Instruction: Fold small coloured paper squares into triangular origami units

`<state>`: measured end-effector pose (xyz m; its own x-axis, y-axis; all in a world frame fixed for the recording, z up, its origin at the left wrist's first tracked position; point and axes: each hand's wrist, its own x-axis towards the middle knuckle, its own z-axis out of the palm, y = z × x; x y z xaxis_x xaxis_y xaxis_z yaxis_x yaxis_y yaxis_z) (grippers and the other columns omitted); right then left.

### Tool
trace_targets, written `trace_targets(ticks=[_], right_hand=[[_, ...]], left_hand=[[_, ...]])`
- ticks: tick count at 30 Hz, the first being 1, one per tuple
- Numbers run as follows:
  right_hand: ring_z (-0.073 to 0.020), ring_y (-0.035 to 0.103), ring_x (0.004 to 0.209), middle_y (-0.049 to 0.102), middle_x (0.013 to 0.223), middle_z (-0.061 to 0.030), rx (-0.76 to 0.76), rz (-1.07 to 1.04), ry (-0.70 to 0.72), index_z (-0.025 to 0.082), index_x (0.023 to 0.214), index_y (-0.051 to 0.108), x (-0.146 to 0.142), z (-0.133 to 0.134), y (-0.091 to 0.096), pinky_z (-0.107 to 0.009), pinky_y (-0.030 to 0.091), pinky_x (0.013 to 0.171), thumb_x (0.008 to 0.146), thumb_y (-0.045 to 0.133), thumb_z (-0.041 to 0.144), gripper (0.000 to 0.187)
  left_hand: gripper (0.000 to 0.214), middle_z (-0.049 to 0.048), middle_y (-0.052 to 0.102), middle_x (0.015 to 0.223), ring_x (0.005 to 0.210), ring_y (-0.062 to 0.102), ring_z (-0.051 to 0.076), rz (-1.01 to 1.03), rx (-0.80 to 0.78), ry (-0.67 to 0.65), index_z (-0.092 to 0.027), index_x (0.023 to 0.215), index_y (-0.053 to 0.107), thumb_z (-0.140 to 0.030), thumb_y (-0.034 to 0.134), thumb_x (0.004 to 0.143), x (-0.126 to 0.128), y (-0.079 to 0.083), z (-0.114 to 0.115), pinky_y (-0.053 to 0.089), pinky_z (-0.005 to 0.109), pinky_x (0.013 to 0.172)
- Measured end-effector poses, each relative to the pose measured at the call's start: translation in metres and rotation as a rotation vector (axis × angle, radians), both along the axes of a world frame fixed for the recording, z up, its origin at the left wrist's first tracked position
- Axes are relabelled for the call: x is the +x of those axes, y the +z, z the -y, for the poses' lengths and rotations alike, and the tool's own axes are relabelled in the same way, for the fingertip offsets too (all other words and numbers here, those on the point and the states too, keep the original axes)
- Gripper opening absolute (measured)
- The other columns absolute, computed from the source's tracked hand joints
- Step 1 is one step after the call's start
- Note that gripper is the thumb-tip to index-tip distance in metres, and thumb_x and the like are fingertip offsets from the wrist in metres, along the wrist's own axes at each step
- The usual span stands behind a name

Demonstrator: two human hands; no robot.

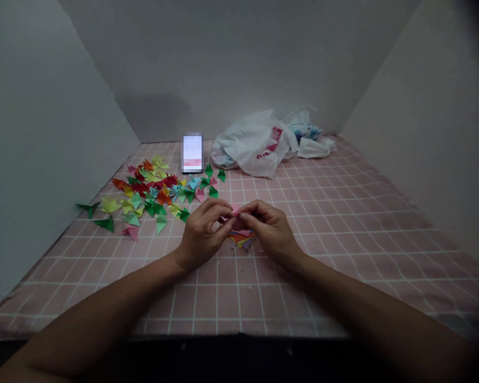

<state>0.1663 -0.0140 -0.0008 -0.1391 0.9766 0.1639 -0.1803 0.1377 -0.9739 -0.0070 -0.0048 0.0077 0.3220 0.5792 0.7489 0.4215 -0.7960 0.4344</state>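
Between the fingertips of both hands is a small piece of pink paper [236, 209], mostly covered by fingers and thumbs. My left hand [204, 230] pinches its left side, and my right hand [269, 229] pinches its right side. Just beneath them on the cloth lies a small stack of coloured paper sheets [242, 240], with orange, yellow, pink and purple edges showing. To the left of my left hand spreads a heap of folded paper pieces [151, 186] in red, orange, yellow, green, blue and pink. Their folds look like origami cranes.
A lit phone [192, 153], its screen blurred, stands upright behind the folded pieces. Crumpled white plastic bags [259, 143] sit at the back. A pink checked tablecloth [343, 229] covers the table, and pale walls [239, 64] enclose it on three sides.
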Motion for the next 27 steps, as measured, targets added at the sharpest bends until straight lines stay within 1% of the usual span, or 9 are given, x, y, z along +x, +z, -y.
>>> trace_targets(ticks=[3,9,13,19,22,27], right_hand=[[-0.0136,0.069,0.069,0.071,0.074,0.0006,0.029,0.036,0.026,0.02,0.081,0.068,0.0019,-0.0024,-0.0005,-0.03,0.061,0.069,0.082,0.074,0.035,0.016],[-0.0127,0.068,0.067,0.069,0.071,0.001,0.041,0.059,0.082,0.019,0.076,0.067,0.0052,-0.0059,0.0009,-0.029,0.06,0.069,0.083,0.073,0.034,0.018],[-0.0124,0.067,0.064,0.068,0.07,0.001,0.005,0.064,0.1,0.018,0.077,0.066,0.0067,-0.0065,0.0022,-0.028,0.06,0.067,0.082,0.074,0.037,0.021],[-0.0122,0.065,0.063,0.067,0.069,0.0001,0.0,0.104,0.124,0.018,0.075,0.064,0.008,-0.0073,0.0036,-0.027,0.056,0.064,0.082,0.074,0.038,0.023],[-0.0112,0.062,0.062,0.065,0.068,0.001,0.02,0.11,0.144,0.018,0.075,0.063,0.0084,-0.0081,0.0039,-0.025,0.053,0.062,0.082,0.072,0.036,0.021],[-0.0111,0.059,0.063,0.063,0.069,0.0016,0.046,0.123,0.152,0.019,0.076,0.063,0.0078,-0.0081,0.0041,-0.025,0.05,0.061,0.083,0.07,0.034,0.018]], left_hand=[[0.009,0.0076,0.072,0.092,0.088,0.07,0.018,-0.015,-0.017,-0.039,-0.017,0.084,0.064,-0.009,0.066,0.088,-0.0009,0.0026,-0.0006,0.057,0.031,0.077],[0.012,0.0058,0.072,0.08,0.079,0.07,0.017,0.024,-0.081,-0.037,-0.017,0.077,0.064,-0.009,0.067,0.085,-0.0015,0.0038,-0.002,0.056,0.03,0.071],[0.012,0.0068,0.073,0.082,0.082,0.07,0.018,0.021,-0.085,-0.053,-0.017,0.077,0.064,-0.01,0.067,0.085,-0.001,0.0049,-0.0016,0.057,0.031,0.074],[0.014,0.0049,0.071,0.078,0.076,0.069,0.016,0.028,-0.14,-0.055,-0.018,0.074,0.063,-0.008,0.066,0.083,-0.0002,0.0053,-0.0011,0.055,0.029,0.069],[0.013,0.0046,0.071,0.077,0.075,0.068,0.016,0.039,-0.2,-0.048,-0.018,0.073,0.063,-0.009,0.066,0.082,-0.0006,0.0055,-0.0004,0.054,0.028,0.066],[0.011,0.003,0.07,0.074,0.067,0.065,0.013,0.106,-0.367,-0.035,-0.018,0.072,0.064,-0.01,0.066,0.08,-0.0013,0.0058,-0.0001,0.051,0.024,0.059]])
